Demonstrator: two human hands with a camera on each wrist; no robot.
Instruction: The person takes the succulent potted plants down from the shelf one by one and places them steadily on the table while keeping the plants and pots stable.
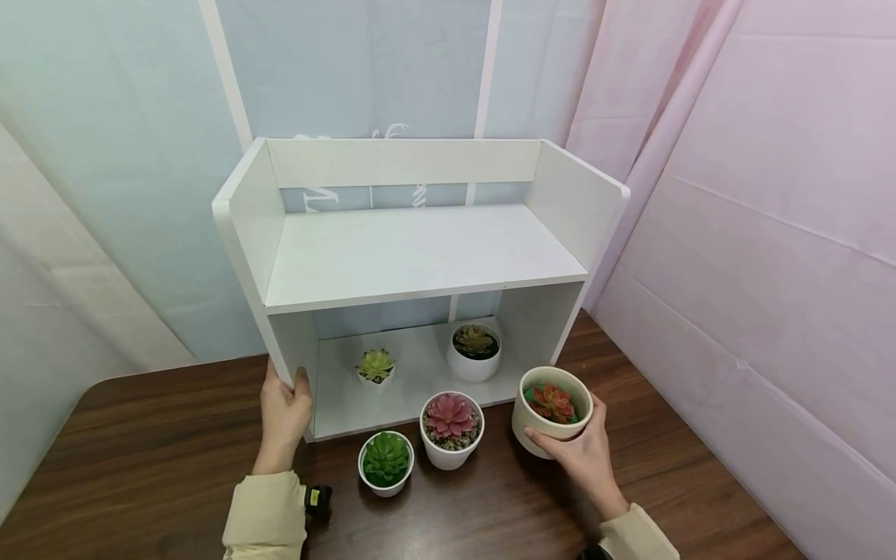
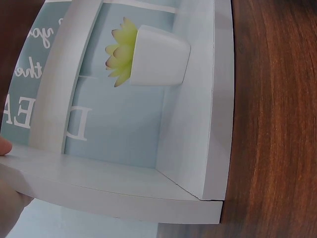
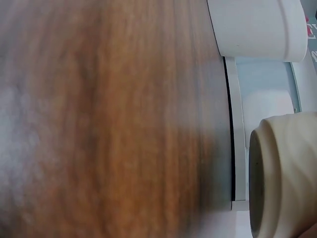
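My left hand (image 1: 285,416) grips the left side panel of a white two-tier shelf (image 1: 420,245), thumb on the inside face. In the left wrist view, only bits of that hand show at the left edge. My right hand (image 1: 586,453) holds a beige pot (image 1: 523,426) with a red succulent, fingers round its right side and thumb across the front. The right wrist view shows this pot's (image 3: 292,168) underside, raised off the table at the shelf's front right corner. Nearest to it stands a white pot with a pink succulent (image 1: 450,416).
On the lower shelf board stand a small white pot with a yellow-green succulent (image 1: 376,365) and a round white pot (image 1: 474,364) with a dark-centred succulent. A white pot with a green succulent (image 1: 386,460) is on the brown table (image 1: 161,467) in front. Fabric curtains (image 1: 756,194) surround the table.
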